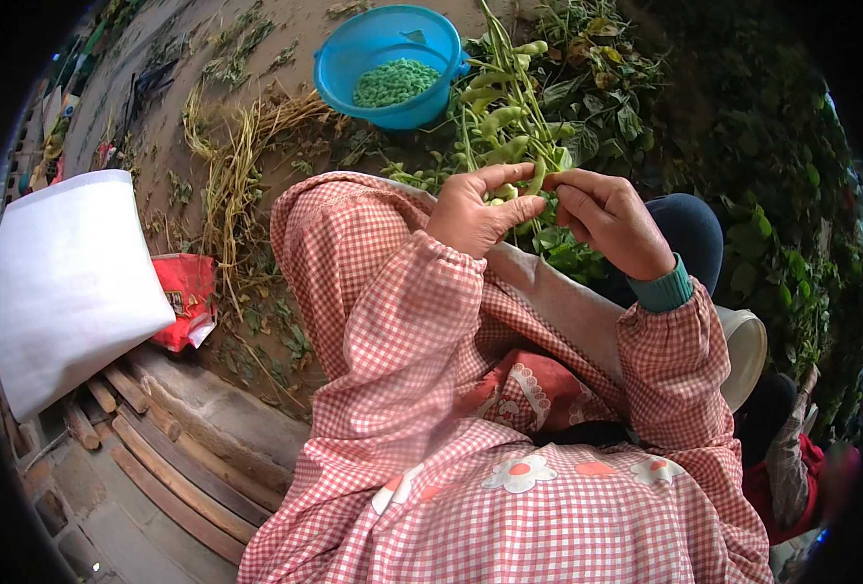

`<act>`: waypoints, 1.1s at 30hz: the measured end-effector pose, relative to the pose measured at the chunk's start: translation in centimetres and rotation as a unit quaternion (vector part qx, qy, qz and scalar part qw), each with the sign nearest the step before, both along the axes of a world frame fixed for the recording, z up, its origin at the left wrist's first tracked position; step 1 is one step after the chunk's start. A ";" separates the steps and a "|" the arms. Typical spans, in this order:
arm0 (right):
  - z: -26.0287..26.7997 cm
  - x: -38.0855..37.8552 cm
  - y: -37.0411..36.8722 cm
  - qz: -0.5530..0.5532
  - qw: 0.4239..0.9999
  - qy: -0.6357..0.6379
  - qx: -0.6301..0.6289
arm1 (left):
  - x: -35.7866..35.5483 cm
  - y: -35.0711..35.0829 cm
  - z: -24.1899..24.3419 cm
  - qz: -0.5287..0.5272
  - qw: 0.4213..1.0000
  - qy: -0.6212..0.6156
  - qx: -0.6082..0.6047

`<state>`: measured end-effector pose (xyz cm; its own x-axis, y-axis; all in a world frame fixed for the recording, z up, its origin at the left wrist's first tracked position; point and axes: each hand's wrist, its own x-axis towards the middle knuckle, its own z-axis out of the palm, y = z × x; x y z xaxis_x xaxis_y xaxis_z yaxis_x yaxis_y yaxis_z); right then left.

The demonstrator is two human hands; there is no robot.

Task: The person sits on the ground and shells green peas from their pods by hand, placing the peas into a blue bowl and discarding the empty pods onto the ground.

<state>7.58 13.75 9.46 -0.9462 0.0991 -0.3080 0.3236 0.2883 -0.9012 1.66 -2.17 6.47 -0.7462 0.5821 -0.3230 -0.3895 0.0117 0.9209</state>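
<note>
Between my two hands is a green bean pod (pixel 538 177), still close against a cut bean plant (pixel 508 109) with several plump pods along its stems. My left hand (pixel 475 208) pinches the pod between thumb and forefinger, and more pale green shows inside its curled fingers. From the other side, the bent fingers of my right hand (pixel 614 215) meet at the pod's edge; their tips partly hide what they grip. Beyond my left hand sits a blue plastic basin (pixel 337 69) with shelled green beans (pixel 395 82) in its bottom.
Heaped bean plants (pixel 760 241) cover the ground to the right, with dry stalks (pixel 231 182) at left. A white sack (pixel 74 277), a red packet (pixel 187 299) and wooden poles (pixel 183 474) lie left. A pale bucket (pixel 745 354) stands right, near another person (pixel 789 467).
</note>
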 end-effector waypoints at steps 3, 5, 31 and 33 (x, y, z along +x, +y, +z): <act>-0.4 -0.1 0.2 0.012 0.995 -0.010 -0.103 | 0.0 0.0 -0.5 -0.005 0.999 0.054 0.000; -0.4 -0.1 0.3 -0.002 0.990 -0.021 -0.136 | 0.0 0.2 -0.8 0.004 0.992 0.129 0.006; -1.6 -1.0 0.4 0.018 0.985 -0.086 -0.145 | 0.4 0.2 -2.4 0.034 0.959 0.252 -0.124; -2.1 -1.1 0.1 0.042 0.995 -0.049 -0.070 | 0.6 0.4 -2.5 0.046 0.945 0.291 -0.143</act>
